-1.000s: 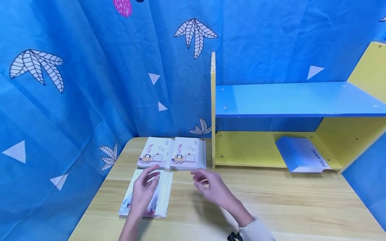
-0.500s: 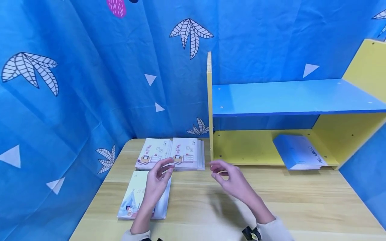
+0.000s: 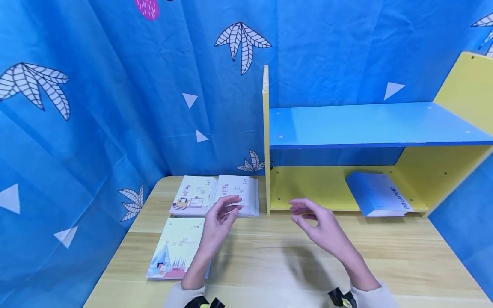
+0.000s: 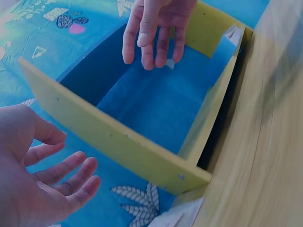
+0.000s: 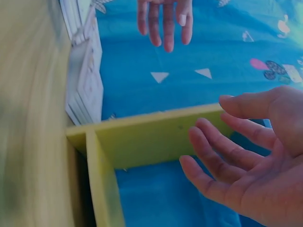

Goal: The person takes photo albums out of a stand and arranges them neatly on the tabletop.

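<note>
My left hand [image 3: 218, 224] hovers above the table with loosely bent fingers and nothing in them, over the right edge of a stack of booklets [image 3: 175, 246] with a tent picture. Farther right, my right hand [image 3: 321, 224] hangs in the air in front of the shelf, likewise holding nothing. Behind the left hand, two more booklet stacks lie side by side: a left one [image 3: 192, 194] and a right one [image 3: 231, 186], partly hidden by the fingers. The left wrist view shows the relaxed left hand [image 4: 42, 170]; the right wrist view shows the relaxed right hand [image 5: 246, 156].
A yellow and blue shelf unit [image 3: 373, 124] stands at the back right of the wooden table [image 3: 269, 273]. On its lower board lies a blue and white box [image 3: 379, 194] marked POLAROID, jutting past the front edge. A blue patterned curtain [image 3: 115, 85] hangs behind.
Both hands have moved right over the table, still holding nothing, uncovering more of the tent-picture stack. The head view has shifted slightly. The stacks and box stay in place.
</note>
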Demonstrator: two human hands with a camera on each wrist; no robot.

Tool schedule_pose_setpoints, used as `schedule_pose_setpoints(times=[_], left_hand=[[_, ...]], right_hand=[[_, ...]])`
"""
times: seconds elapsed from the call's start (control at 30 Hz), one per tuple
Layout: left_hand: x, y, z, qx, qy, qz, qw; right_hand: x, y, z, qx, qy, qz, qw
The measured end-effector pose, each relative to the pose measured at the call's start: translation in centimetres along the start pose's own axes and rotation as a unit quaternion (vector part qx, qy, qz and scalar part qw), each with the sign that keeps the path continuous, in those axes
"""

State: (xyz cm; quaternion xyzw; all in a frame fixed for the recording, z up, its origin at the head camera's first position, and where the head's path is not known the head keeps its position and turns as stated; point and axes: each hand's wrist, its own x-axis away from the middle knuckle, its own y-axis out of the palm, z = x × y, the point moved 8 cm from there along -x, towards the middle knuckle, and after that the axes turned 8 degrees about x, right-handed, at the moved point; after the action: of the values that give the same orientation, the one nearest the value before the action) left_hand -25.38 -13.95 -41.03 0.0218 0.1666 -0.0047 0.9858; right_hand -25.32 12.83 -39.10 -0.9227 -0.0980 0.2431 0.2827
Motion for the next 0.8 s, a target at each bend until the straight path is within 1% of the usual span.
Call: schedule_pose_setpoints(times=[0.2, 0.33, 0.43, 0.6, 0.8], left_hand=[[-0.3, 2.0, 0.6, 0.021, 0.008, -0.002, 0.9998], [-0.3, 3.6, 0.8, 0.032, 0.008, -0.004, 0.9995], [-0.4, 5.0, 0.8, 0.031, 0.012, -0.016, 0.9993], [-0.4, 7.6, 0.7, 0.031, 0.012, -0.038, 0.9987], [-0.3, 10.9, 0.0, 0.051, -0.001, -0.056, 0.9971]], right_hand=[[0.4, -2.4, 0.0, 0.021, -0.006, 0.017, 1.0], [0.7, -4.3, 0.2, 0.036, -0.008, 0.036, 0.999], [0.9, -5.3, 0.3, 0.049, -0.009, 0.044, 0.998], [1.4, -6.3, 0.7, 0.058, -0.01, 0.044, 0.997], [2.4, -8.5, 1.8, 0.071, 0.019, 0.067, 0.995]])
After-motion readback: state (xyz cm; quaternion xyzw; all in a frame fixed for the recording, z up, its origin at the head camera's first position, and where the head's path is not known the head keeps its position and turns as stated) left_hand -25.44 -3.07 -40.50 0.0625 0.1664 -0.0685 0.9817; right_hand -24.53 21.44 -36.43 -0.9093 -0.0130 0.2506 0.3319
